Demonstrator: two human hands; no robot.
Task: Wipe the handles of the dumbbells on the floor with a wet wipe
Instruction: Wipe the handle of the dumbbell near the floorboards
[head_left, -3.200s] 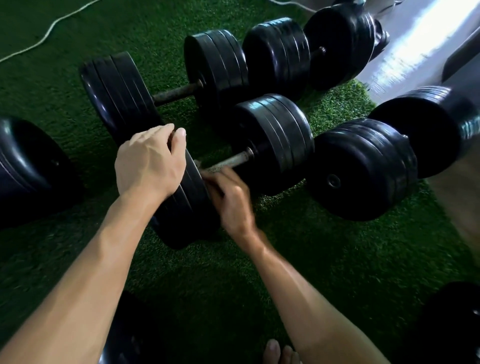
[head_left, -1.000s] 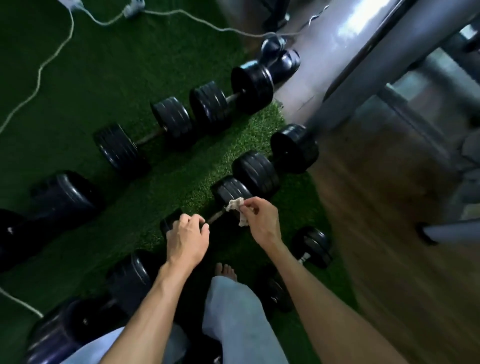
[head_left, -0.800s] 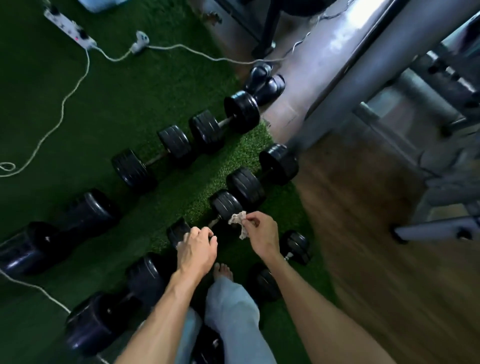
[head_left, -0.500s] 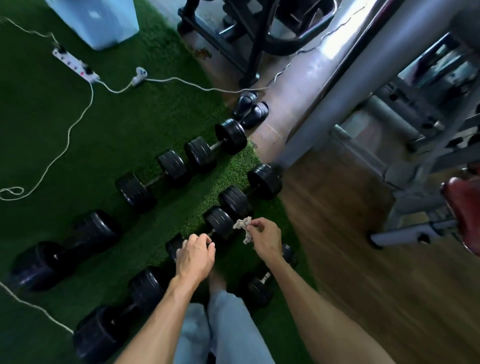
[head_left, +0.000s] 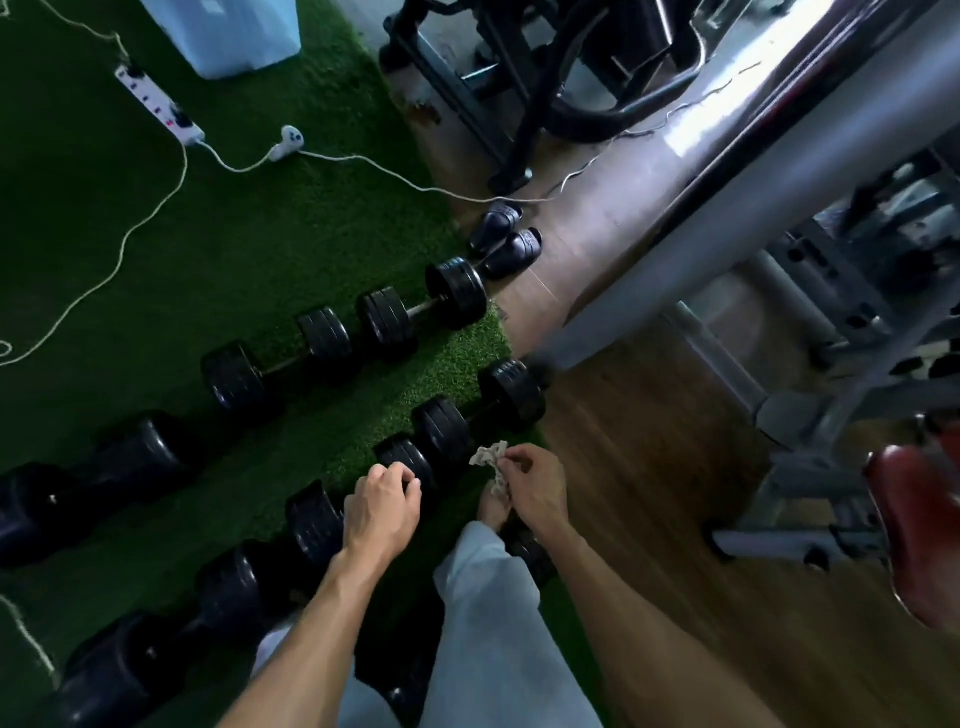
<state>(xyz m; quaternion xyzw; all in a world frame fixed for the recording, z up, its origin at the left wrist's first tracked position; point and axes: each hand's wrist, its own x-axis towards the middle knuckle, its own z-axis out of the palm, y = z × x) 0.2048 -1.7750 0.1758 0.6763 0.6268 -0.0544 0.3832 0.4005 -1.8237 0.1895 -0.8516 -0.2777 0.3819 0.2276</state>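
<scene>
Taking the near dumbbell (head_left: 363, 493) as the mark: its handle is hidden under the left hand (head_left: 382, 512), whose fingers are curled and hold nothing. Its long axis runs from lower left to upper right across the green turf (head_left: 156, 249). Just right of it, the right hand (head_left: 535, 488) pinches a crumpled wet wipe (head_left: 491, 460), lifted clear of the bar. Beyond it to the upper right lies the next dumbbell (head_left: 478, 413), probably nearer the wipe hand. A trouser leg (head_left: 493, 623) and bare foot (head_left: 493, 512) stand close beside.
</scene>
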